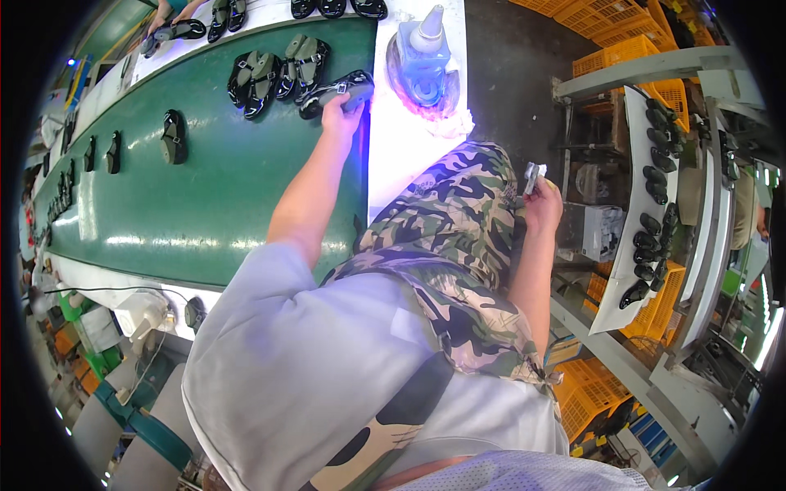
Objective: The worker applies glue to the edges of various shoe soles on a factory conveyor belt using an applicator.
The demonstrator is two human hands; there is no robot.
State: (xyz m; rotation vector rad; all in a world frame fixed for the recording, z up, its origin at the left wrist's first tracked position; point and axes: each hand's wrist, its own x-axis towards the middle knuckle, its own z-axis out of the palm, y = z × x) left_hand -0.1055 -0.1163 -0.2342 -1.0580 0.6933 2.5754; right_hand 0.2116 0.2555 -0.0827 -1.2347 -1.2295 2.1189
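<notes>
My left hand (341, 119) is closed on the heel end of a glossy black sandal (337, 92) with a buckle and grey insole, at the right edge of the green belt (246, 180). Beside it on the belt stand several similar black sandals (260, 82). My right hand (544, 204) is raised over the right side of my lap, pinching a small grey and white piece (532, 177); its exact kind is too small to make out. On the brightly lit white table strip (401, 172) stands a squeeze bottle (426, 45) with a cone-shaped nozzle, tinted blue by the light.
Another person's hand (157, 20) touches a sandal at the far left. More sandals (173, 137) sit along the belt. Right of me, a white rack board (630, 237) bears several black shoes, near metal rails and yellow crates (598, 393). A crumpled white cloth (454, 124) lies by the bottle.
</notes>
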